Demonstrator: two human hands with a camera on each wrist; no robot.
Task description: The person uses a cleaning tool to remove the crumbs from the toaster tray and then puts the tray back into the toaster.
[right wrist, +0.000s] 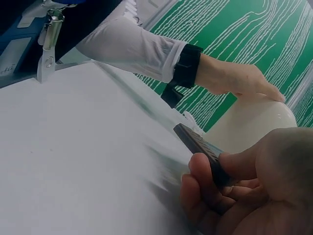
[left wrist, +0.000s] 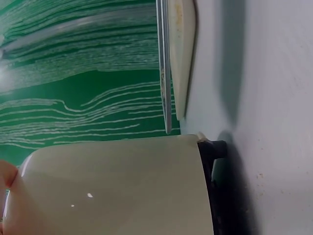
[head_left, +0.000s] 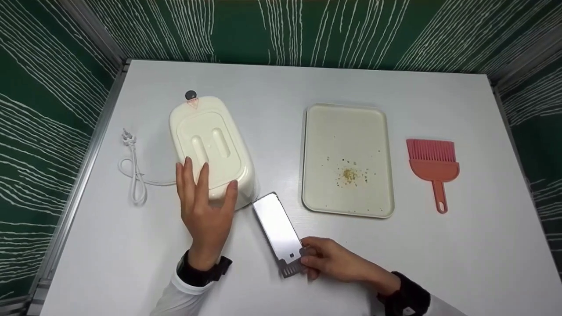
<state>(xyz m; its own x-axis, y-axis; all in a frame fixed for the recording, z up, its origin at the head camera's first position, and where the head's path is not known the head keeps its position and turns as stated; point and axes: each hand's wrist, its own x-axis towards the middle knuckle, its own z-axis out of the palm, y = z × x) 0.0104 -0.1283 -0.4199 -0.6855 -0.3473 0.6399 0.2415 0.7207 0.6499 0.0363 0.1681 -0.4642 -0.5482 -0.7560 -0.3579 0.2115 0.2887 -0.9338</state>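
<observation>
A cream toaster (head_left: 215,145) with two long slot shapes on top and a dark lever knob stands at the left of the table. My left hand (head_left: 206,215) rests on its near end with the fingers spread over the top. In the left wrist view the toaster's side (left wrist: 112,186) stands above the table on dark feet. My right hand (head_left: 329,259) pinches the dark slotted end of a shiny metal crumb tray (head_left: 276,224) between thumb and fingers. The crumb tray's far end points at the toaster's near right corner, above the table.
A cream serving tray (head_left: 347,131) with crumbs (head_left: 350,175) on it lies in the middle right. Farther right is a red brush (head_left: 434,169). The toaster's white cord and plug (head_left: 129,138) lie at the left. Green walls border the table (head_left: 263,83).
</observation>
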